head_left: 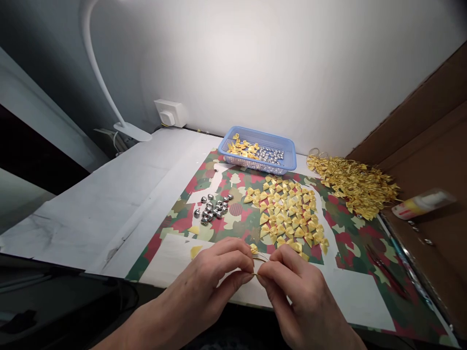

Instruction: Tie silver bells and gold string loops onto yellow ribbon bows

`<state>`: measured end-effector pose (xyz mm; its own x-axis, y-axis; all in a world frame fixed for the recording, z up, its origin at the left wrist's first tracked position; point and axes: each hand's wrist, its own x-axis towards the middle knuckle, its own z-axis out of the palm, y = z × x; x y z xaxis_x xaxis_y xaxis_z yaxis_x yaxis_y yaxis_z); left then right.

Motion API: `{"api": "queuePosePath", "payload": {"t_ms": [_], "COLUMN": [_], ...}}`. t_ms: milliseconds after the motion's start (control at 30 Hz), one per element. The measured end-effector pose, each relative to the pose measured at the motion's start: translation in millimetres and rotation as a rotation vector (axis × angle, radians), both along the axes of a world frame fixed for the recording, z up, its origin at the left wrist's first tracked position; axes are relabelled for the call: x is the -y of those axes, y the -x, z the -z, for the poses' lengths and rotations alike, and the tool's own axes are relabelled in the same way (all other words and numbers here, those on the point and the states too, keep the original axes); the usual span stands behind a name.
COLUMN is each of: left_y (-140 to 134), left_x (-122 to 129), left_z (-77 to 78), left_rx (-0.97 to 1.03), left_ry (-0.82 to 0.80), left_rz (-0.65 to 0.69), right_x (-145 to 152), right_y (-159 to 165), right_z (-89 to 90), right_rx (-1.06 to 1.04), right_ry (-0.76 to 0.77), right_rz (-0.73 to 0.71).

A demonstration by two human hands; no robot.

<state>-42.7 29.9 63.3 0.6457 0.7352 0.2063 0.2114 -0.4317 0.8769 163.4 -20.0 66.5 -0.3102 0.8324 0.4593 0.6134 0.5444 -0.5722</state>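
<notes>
My left hand (215,274) and my right hand (301,287) meet over the table's front edge, both with fingertips pinched. Between them runs a thin yellowish cord (260,257), curved in a loop, its two sides held by the fingers. A small yellow bow (254,248) shows at my left fingertips; how it joins the cord is partly hidden. Just beyond my hands lie rows of yellow satin bows (288,214) on a camouflage-patterned sheet. To their left sits a loose cluster of shiny silver bells (213,208).
Behind stands a blue basket (255,167) holding bows and silver bells. A heap of corded yellow bows (357,184) lies at right, near a bottle (419,205) and dark tweezers-like tool (388,272). A white lamp (133,132) stands back left; cardboard (430,141) walls the right side.
</notes>
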Motion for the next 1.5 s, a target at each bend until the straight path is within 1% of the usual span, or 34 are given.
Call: {"api": "queuePosePath", "payload": {"t_ms": [67, 133, 200, 300, 333, 367, 533, 633, 767, 933, 1100, 1200, 1333, 1500], "left_y": [1, 2, 5, 8, 9, 9, 6, 3, 2, 8, 9, 8, 8, 4], "left_x": [0, 2, 5, 10, 11, 11, 6, 1, -2, 3, 10, 10, 11, 16], "left_z": [1.2, 3.3, 6.5, 12.5, 14.6, 16.6, 24.4, 26.7, 29.3, 28.8, 26.8, 27.7, 24.8, 16.1], "left_rx": [0.014, 0.033, 0.031, 0.019, 0.024, 0.027, -0.008, 0.012, 0.058, 0.079, 0.107, 0.109, 0.123, 0.119], "left_ry": [0.049, 0.171, 0.389, 0.738, 0.808, 0.835, 0.724, 0.727, 0.700, 0.652, 0.723, 0.708, 0.708, 0.819], "left_rz": [0.002, -0.007, -0.035, -0.068, -0.079, -0.099, -0.295, -0.310, -0.322, -0.360, -0.410, -0.417, -0.410, -0.447], "right_x": [0, 0, -1, -5, -8, -11, -26, -31, -30, -23, -21, -21, -19, -10], "right_y": [-1, -4, -9, -19, -20, -21, -2, 12, 19, 19, 25, 30, 32, 28], "right_z": [1.3, 3.0, 5.2, 11.5, 14.9, 18.9, 43.0, 52.5, 58.9, 60.8, 57.3, 56.9, 55.3, 54.4], "right_rx": [-0.012, -0.047, -0.123, -0.245, -0.252, -0.240, -0.110, -0.074, -0.075, -0.116, -0.103, -0.107, -0.190, -0.317], "right_ry": [0.029, 0.080, 0.149, 0.278, 0.317, 0.344, 0.394, 0.408, 0.401, 0.358, 0.382, 0.397, 0.375, 0.319], "right_rz": [0.003, 0.000, 0.007, 0.101, 0.141, 0.174, 0.257, 0.323, 0.350, 0.364, 0.336, 0.333, 0.319, 0.290]}}
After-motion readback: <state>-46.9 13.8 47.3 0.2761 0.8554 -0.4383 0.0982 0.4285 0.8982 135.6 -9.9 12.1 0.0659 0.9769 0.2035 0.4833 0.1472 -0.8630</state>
